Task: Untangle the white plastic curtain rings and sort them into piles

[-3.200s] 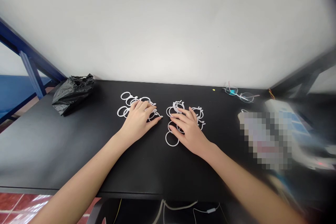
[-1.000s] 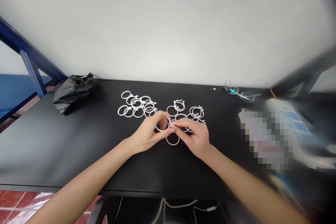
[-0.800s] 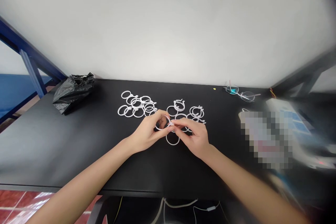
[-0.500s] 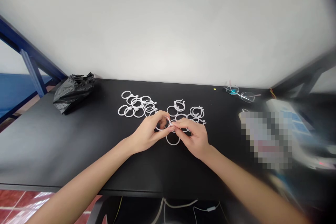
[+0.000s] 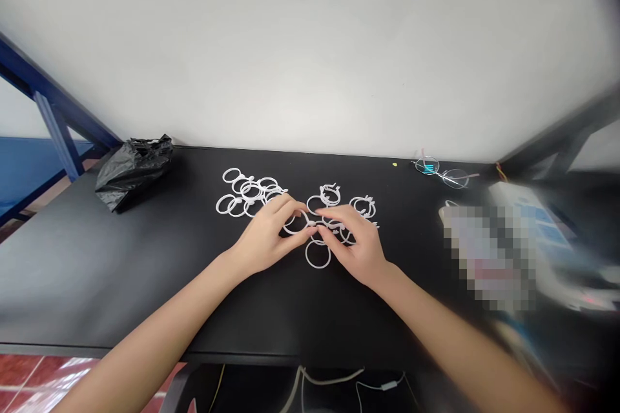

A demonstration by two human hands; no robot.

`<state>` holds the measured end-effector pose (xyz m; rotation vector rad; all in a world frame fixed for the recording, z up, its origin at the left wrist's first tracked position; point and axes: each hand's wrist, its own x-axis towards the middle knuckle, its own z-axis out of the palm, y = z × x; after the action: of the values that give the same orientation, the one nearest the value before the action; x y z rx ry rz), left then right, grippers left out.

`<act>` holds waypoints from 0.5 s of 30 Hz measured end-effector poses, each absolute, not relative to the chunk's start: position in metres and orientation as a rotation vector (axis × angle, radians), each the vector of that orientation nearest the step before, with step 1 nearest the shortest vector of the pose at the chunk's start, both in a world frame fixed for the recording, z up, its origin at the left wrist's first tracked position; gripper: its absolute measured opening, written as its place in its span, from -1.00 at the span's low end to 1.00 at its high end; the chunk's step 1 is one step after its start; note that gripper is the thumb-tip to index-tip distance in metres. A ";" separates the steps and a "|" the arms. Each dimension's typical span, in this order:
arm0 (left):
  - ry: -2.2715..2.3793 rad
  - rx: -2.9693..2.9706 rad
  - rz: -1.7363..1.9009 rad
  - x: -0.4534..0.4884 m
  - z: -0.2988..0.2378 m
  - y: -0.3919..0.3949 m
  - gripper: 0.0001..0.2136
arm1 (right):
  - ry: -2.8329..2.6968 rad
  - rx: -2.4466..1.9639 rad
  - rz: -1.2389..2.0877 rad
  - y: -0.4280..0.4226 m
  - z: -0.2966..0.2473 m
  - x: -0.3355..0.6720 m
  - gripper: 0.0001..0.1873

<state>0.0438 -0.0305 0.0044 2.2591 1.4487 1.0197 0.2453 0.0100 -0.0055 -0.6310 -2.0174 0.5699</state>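
Two groups of white plastic rings lie on a black table (image 5: 145, 271): plain rings (image 5: 245, 192) on the left and rings with small clips (image 5: 361, 206) on the right. Between the groups my left hand (image 5: 264, 239) pinches a white ring (image 5: 296, 226) by its left side. My right hand (image 5: 351, 242) pinches the same ring at its right end, fingertips meeting the left hand's. A single loose ring (image 5: 318, 255) lies just below the two hands.
A crumpled black plastic bag (image 5: 133, 171) sits at the back left. A pair of glasses (image 5: 443, 173) lies at the back right beside a blurred-out object (image 5: 489, 255). White cables (image 5: 329, 379) hang under the table's front edge. A white wall stands behind.
Both hands lifted off the two ring groups and came together on one ring. In the last half second the hands and ring shifted slightly away from me.
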 end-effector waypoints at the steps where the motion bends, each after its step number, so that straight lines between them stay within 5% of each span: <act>1: 1.522 2.338 1.013 0.041 0.002 -0.028 -0.75 | -2.057 -0.687 0.514 0.014 -0.006 0.247 -0.72; 15: 1.786 2.456 0.710 0.030 -0.009 -0.021 -0.74 | -2.447 -0.985 0.317 0.025 -0.013 0.253 -0.69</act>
<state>0.0296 -0.0207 -0.0088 2.4555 1.7860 0.7096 0.2529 0.0253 -0.0128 -0.9847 -2.4470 0.3168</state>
